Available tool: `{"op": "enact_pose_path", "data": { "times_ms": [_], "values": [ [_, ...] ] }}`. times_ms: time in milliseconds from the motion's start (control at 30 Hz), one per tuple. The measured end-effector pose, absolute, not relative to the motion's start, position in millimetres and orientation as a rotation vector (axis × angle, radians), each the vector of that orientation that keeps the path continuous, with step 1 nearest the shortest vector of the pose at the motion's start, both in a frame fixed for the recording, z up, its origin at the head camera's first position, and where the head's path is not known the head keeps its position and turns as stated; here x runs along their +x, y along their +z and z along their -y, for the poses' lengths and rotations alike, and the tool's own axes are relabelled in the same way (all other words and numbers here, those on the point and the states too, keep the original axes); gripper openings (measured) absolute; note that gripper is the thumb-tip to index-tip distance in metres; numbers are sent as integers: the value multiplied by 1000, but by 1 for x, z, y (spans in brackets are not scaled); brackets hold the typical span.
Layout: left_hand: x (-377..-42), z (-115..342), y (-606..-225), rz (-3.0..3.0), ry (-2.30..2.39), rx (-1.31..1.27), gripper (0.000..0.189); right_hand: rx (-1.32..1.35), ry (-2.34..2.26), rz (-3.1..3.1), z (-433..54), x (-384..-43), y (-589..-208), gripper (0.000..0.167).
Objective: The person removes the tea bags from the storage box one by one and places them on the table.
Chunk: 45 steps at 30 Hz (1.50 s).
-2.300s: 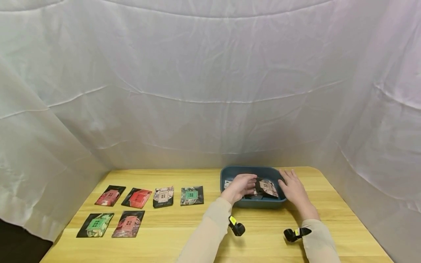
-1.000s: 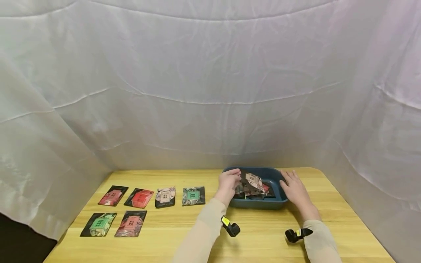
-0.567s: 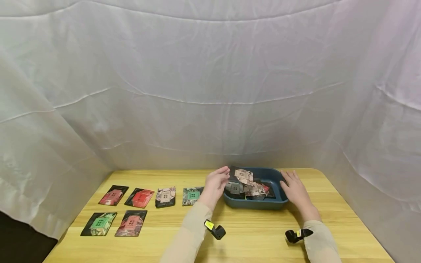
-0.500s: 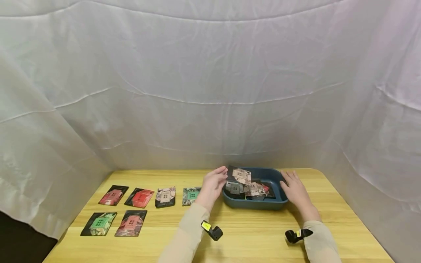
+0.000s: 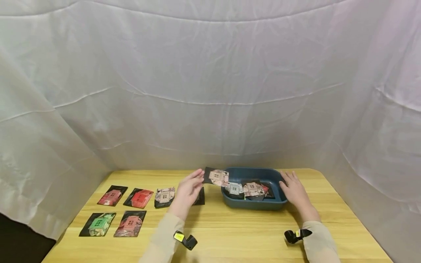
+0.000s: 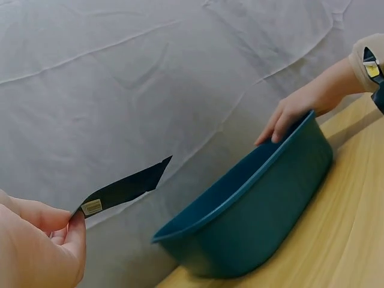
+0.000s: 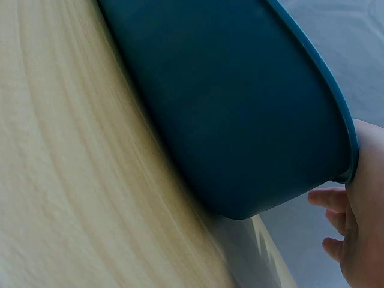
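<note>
My left hand (image 5: 187, 191) pinches a flat black sachet (image 5: 217, 176) with a beige label by its left end. The sachet is up in the air, just left of the blue basin (image 5: 256, 205). In the left wrist view a small white sticker shows on the underside of the sachet (image 6: 123, 191), between thumb and fingers. My right hand (image 5: 295, 193) holds the basin's right end, thumb over the rim and fingers outside, as the right wrist view of that hand (image 7: 366, 222) shows. Several sachets (image 5: 253, 189) lie inside the basin.
On the wooden table (image 5: 243, 237) two rows of sachets lie face up at left, among them a red one (image 5: 139, 198), a pink one (image 5: 130, 224) and a green one (image 5: 98, 224). Another sachet (image 5: 201, 197) is partly hidden by my left hand. Grey cloth (image 5: 210, 91) hangs behind.
My left hand has drawn the beige-label sachet out of the basin and carried it left. The right hand stays at the basin's right end.
</note>
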<state>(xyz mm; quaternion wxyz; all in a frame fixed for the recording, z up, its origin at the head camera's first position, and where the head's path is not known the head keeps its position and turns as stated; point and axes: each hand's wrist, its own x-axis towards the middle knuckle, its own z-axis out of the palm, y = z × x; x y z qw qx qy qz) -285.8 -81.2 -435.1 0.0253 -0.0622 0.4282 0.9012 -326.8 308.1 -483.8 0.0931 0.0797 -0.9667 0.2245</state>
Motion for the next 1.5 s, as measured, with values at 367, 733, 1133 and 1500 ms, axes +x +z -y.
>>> {"op": "enact_pose_path", "data": {
  "times_ms": [367,733,1133,1500],
  "values": [
    [-254,142,-441,-1410,2753,-302,59,246,681,2863,-307,-329,-485,53],
    [-219,196,-465,-1547,2648,-395,53,240,692,2866,-307,-329,-485,53],
    [-194,229,-478,-1611,2589,-452,43,234,687,2867,-307,-326,-486,53],
    [-186,243,-489,-1777,2448,-572,70,245,683,2858,-307,-327,-486,53]
  ]
}}
